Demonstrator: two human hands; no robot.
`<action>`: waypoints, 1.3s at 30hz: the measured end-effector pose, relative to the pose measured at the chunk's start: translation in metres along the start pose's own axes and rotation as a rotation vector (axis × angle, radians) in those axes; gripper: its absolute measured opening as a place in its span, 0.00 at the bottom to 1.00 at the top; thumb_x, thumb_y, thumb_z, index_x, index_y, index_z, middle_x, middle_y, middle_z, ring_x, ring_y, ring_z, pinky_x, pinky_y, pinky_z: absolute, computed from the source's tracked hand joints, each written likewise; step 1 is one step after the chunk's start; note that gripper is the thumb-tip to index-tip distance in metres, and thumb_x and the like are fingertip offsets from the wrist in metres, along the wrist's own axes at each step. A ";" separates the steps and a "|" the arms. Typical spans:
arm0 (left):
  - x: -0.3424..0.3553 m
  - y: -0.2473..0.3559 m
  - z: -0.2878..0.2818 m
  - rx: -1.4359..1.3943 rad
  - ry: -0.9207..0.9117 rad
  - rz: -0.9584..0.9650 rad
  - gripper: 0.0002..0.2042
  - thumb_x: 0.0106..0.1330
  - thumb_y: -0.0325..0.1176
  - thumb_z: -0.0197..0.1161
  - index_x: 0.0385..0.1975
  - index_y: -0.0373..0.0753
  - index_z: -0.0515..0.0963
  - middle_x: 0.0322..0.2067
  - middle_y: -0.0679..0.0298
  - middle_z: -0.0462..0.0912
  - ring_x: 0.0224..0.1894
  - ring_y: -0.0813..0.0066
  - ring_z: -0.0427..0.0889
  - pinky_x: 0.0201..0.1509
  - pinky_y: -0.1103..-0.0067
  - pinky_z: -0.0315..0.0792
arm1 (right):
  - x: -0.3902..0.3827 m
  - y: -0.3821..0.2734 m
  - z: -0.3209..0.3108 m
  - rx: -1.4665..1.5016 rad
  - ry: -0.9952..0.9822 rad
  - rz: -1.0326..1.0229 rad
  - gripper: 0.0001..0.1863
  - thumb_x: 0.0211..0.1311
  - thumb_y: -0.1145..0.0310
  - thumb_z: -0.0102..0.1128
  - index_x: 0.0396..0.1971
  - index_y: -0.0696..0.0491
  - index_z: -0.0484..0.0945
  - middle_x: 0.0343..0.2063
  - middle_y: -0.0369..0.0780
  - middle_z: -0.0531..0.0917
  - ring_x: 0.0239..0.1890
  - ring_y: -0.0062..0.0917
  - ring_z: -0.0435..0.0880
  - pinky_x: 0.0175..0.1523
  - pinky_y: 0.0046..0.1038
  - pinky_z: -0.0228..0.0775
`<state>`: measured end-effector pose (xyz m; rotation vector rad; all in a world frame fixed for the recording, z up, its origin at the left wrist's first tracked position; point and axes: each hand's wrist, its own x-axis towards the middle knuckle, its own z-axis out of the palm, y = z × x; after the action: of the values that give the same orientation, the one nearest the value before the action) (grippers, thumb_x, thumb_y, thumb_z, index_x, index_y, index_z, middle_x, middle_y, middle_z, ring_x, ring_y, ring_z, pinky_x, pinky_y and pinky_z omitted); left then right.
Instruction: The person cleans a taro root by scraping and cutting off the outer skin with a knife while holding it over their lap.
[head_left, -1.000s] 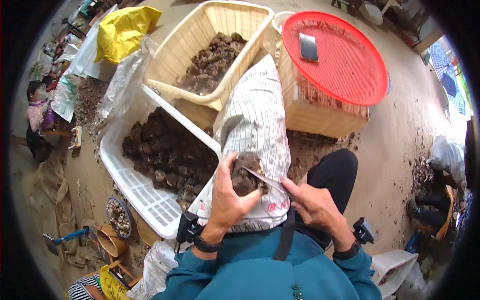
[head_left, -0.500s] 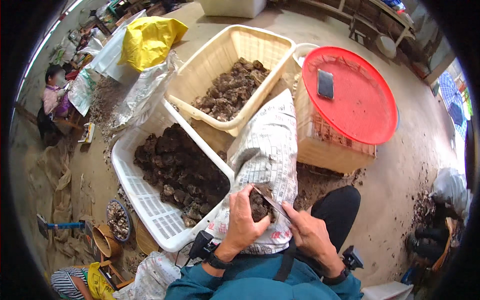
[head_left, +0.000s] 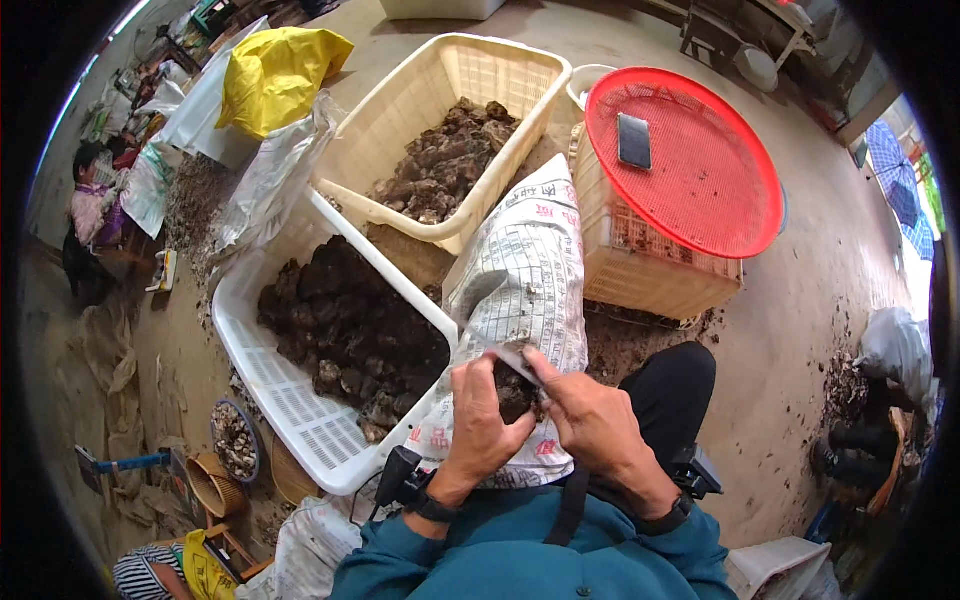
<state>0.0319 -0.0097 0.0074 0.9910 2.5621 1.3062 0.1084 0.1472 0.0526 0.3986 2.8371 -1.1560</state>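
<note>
My left hand (head_left: 480, 425) is closed round a dark, dirt-crusted lump (head_left: 515, 394), steadying it over my lap. In my right hand (head_left: 600, 425) is a small knife (head_left: 516, 357), its blade laid across the top of the lump. A white printed sack (head_left: 530, 270) is spread over my lap under both hands. Just left of it stands a white plastic basket (head_left: 312, 425) holding many dark, soil-covered lumps (head_left: 335, 310). Beyond that, a cream basket (head_left: 415, 228) holds browner lumps (head_left: 450, 160). What kind of lumps they are, I cannot tell.
At right, a red mesh sieve (head_left: 715, 185) carrying a phone (head_left: 634, 142) covers a cream crate (head_left: 650, 280). A yellow bag (head_left: 275, 80) lies at the far left. Near the left edge are a bowl of pale pieces (head_left: 236, 440), a wicker basket (head_left: 213, 487) and another person (head_left: 95, 195).
The knife and my right hand have moved up and left over the lump, and the blade now lies flatter across its top. The whole view has shifted slightly.
</note>
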 end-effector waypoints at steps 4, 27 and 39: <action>-0.001 0.000 -0.006 -0.027 -0.043 0.012 0.40 0.44 0.30 0.73 0.62 0.33 0.65 0.53 0.50 0.72 0.56 0.50 0.69 0.64 0.62 0.62 | 0.005 0.034 -0.003 0.007 0.201 0.064 0.33 0.62 0.70 0.57 0.69 0.41 0.64 0.37 0.50 0.82 0.40 0.47 0.83 0.42 0.43 0.75; 0.034 -0.005 -0.037 -0.620 -0.258 -0.507 0.35 0.38 0.28 0.64 0.56 0.32 0.70 0.48 0.60 0.78 0.53 0.71 0.75 0.64 0.78 0.65 | -0.044 0.068 0.000 0.036 -0.029 -0.210 0.34 0.58 0.72 0.59 0.67 0.40 0.68 0.24 0.44 0.75 0.26 0.42 0.77 0.29 0.40 0.67; 0.029 -0.009 -0.029 -0.470 -0.219 -0.378 0.35 0.39 0.29 0.67 0.56 0.33 0.69 0.46 0.60 0.77 0.51 0.69 0.74 0.63 0.76 0.65 | -0.016 0.042 0.011 0.046 -0.032 -0.171 0.35 0.63 0.69 0.59 0.70 0.36 0.64 0.29 0.45 0.78 0.31 0.44 0.81 0.34 0.42 0.73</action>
<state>-0.0063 -0.0165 0.0242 0.4984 2.0103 1.4841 0.1342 0.1650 0.0189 0.1398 2.8684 -1.2450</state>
